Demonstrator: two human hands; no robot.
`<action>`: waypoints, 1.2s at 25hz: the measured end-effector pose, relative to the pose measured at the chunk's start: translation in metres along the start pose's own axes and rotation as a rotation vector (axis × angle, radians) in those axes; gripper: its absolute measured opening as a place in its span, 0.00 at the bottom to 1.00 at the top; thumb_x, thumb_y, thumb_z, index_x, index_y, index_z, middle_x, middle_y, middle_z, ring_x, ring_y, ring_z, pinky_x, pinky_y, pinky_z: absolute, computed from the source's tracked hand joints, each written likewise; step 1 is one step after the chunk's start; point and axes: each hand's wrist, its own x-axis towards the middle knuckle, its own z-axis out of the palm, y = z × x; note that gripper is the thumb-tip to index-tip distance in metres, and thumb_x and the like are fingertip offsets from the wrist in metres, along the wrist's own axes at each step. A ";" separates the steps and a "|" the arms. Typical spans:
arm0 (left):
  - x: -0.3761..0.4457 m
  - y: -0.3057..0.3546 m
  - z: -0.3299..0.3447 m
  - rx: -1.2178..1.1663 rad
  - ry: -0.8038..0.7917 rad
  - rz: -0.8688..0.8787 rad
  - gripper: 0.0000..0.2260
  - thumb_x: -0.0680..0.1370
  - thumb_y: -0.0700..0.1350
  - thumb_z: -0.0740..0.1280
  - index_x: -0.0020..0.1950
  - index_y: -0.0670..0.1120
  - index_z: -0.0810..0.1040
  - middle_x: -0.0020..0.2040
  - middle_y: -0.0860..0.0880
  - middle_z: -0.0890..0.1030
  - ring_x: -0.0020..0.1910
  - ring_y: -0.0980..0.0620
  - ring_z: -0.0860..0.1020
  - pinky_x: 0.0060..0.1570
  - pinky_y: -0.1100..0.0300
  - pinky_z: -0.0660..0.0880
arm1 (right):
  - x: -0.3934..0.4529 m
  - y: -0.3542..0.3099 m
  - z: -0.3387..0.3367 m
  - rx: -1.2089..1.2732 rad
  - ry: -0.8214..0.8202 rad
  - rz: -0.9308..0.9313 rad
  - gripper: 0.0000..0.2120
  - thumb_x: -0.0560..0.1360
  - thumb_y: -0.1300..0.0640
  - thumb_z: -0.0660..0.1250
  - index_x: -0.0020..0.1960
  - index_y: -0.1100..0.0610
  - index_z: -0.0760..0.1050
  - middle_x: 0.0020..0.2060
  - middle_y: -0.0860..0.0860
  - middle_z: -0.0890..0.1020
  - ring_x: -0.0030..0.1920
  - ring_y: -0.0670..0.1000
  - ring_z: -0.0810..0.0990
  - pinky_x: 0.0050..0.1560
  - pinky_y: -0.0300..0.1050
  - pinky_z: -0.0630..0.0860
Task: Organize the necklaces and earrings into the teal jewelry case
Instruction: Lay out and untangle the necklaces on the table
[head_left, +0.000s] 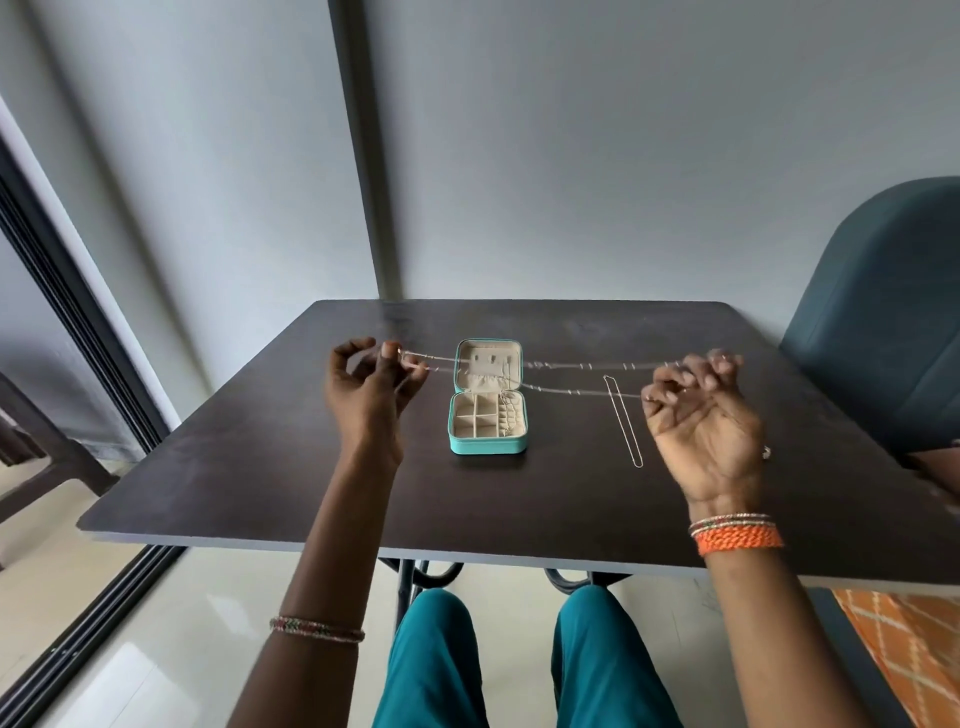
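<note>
The teal jewelry case (488, 444) lies open in the middle of the dark table (260, 467), its beige lid propped up at the back and its tray divided into small compartments. A thin silver beaded necklace (582, 367) is stretched taut as a double strand in the air above the case. My left hand (371, 395) pinches one end to the left of the case. My right hand (701, 421) pinches the other end on the right. A second thin chain necklace (623, 422) lies straight on the table between the case and my right hand.
A dark teal chair back (883, 312) stands at the table's right side. A grey wall lies behind the table and a sliding door frame (78, 312) runs along the left. My knees in teal trousers show below the table's front edge.
</note>
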 end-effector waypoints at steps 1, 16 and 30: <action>-0.003 -0.006 -0.003 -0.015 0.000 -0.045 0.08 0.79 0.34 0.62 0.46 0.47 0.68 0.38 0.46 0.75 0.25 0.58 0.74 0.28 0.65 0.76 | -0.006 0.005 -0.003 0.109 0.041 -0.008 0.09 0.63 0.59 0.75 0.36 0.54 0.74 0.31 0.46 0.75 0.34 0.45 0.74 0.33 0.35 0.72; -0.020 0.028 0.072 0.669 -0.742 0.115 0.08 0.77 0.31 0.62 0.51 0.43 0.70 0.38 0.48 0.75 0.25 0.56 0.68 0.21 0.68 0.63 | 0.011 0.076 0.052 -0.902 -0.038 0.307 0.12 0.79 0.55 0.59 0.49 0.52 0.82 0.43 0.49 0.85 0.48 0.47 0.82 0.54 0.43 0.77; 0.011 0.033 0.003 0.600 -0.223 0.519 0.14 0.74 0.27 0.60 0.44 0.46 0.71 0.38 0.45 0.76 0.28 0.52 0.74 0.21 0.62 0.71 | 0.046 0.013 0.049 -1.124 -0.110 0.209 0.11 0.79 0.58 0.61 0.41 0.59 0.77 0.27 0.49 0.67 0.24 0.41 0.61 0.24 0.33 0.59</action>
